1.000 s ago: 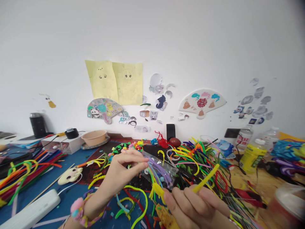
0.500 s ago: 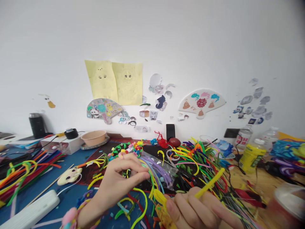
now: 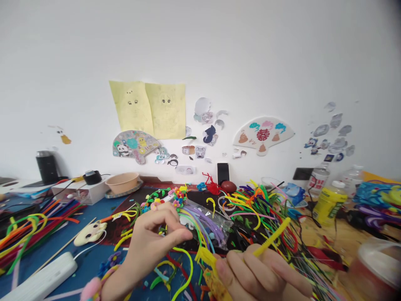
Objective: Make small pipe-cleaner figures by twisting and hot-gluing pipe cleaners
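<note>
My right hand (image 3: 257,271) is closed around a yellow pipe cleaner (image 3: 273,236), whose straight end sticks out above the knuckles. From the thumb side of that hand comes a fuzzy yellow tuft (image 3: 206,255). Under it shows a yellow-brown speckled piece (image 3: 214,283), mostly hidden by my fingers. To the left, my left hand (image 3: 156,238) hovers with curled fingers and the thumb held apart, nothing visible between them. A colourful bracelet with a pink pompom (image 3: 90,288) circles its wrist. Behind the hands lies a clear bag of purple pipe cleaners (image 3: 209,223).
Loose pipe cleaners (image 3: 263,205) are heaped at the right. A white power strip (image 3: 46,276) lies front left, near a cream face-shaped piece (image 3: 90,233). A yellow bottle (image 3: 329,202) and a lidded cup (image 3: 379,267) stand right. A phone (image 3: 223,172) leans on the wall.
The left thumb and fingers have parted and moved slightly left, away from the yellow tuft. The right hand keeps its grip. The view has shifted slightly.
</note>
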`<state>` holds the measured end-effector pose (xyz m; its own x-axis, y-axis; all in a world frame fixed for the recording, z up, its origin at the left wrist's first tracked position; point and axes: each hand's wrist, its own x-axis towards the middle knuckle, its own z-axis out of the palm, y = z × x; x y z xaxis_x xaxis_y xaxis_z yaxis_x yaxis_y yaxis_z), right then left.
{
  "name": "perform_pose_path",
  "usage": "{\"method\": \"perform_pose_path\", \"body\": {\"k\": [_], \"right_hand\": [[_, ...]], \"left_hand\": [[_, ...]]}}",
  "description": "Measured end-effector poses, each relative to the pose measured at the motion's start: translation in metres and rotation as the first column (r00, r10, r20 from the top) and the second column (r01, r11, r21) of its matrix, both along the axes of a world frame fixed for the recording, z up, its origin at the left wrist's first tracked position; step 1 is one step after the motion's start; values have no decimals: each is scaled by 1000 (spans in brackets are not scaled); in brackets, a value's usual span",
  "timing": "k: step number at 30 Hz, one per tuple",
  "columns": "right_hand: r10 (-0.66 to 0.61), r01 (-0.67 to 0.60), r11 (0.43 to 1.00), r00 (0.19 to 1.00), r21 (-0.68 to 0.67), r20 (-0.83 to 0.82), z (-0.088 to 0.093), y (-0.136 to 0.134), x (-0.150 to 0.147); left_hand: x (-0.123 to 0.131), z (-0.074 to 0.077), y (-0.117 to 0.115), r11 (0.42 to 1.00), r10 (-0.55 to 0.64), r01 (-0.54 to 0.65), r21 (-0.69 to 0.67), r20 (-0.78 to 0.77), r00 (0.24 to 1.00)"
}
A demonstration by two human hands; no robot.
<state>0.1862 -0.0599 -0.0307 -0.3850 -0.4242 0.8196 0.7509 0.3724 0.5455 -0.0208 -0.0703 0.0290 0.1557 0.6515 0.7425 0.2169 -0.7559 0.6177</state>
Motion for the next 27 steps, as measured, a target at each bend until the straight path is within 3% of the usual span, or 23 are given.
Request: {"method": "perform_pose_path", "body": {"k": [3,9,13,16,19,23,27], "right_hand": [[25,-21,989,999,146,-20,3,1,-7],[19,-19,1000,1000,25,-19,12,-9,-8],[27,-23,999,996,-47,87,23,-17,-1],[61,-59,997,997,-48,56,23,-17,-1],[53,-52,998,998,-24,27,19,-15,-3],[15,-13,999,999,-35,38,21,-15,-1],[42,-37,999,992,-40,120,28,-17,1]], "left_hand": [[-2,-2,-1,1000,-25,24,17,11,1000],[0,0,-4,992,-122,124,9,-114,986],[3,-2,-4,999,-25,22,-26,-117,993],[5,-5,-5,995,69,-77,-58,-123,990],[6,-4,-6,988,81,-96,-119,-125,989],[5,-3,-3,952,-60,27,-304,-102,993],[6,-5,-1,828,-239,213,-518,18,971]]}}
